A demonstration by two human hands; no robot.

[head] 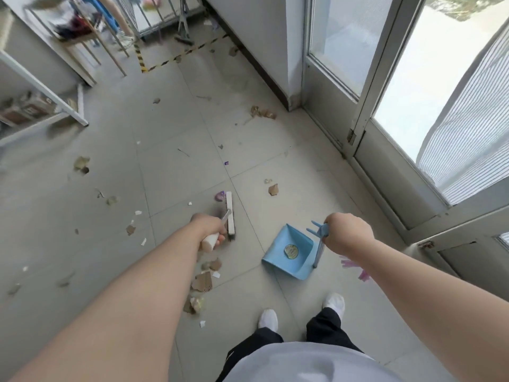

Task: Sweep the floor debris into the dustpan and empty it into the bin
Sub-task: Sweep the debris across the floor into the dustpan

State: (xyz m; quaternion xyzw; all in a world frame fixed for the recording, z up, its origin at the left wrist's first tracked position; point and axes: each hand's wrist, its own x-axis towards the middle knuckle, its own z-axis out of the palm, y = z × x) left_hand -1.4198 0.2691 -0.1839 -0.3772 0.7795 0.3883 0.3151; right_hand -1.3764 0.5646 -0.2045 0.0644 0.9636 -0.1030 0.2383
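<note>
Head view: left hand (206, 230) is clenched round the cream grip of the broom (230, 213). The broom head lies on the floor (165, 161) just beyond the knuckles, with a purple wrapper (220, 195) touching its far end. Right hand (347, 232) grips the top of the upright handle of the blue dustpan (286, 252). The pan sits on the floor just below-left of that hand, toward the floor's right edge by the glass door (385, 161). Cardboard scraps (203, 281) lie beside the left forearm, apart from the dustpan.
</note>
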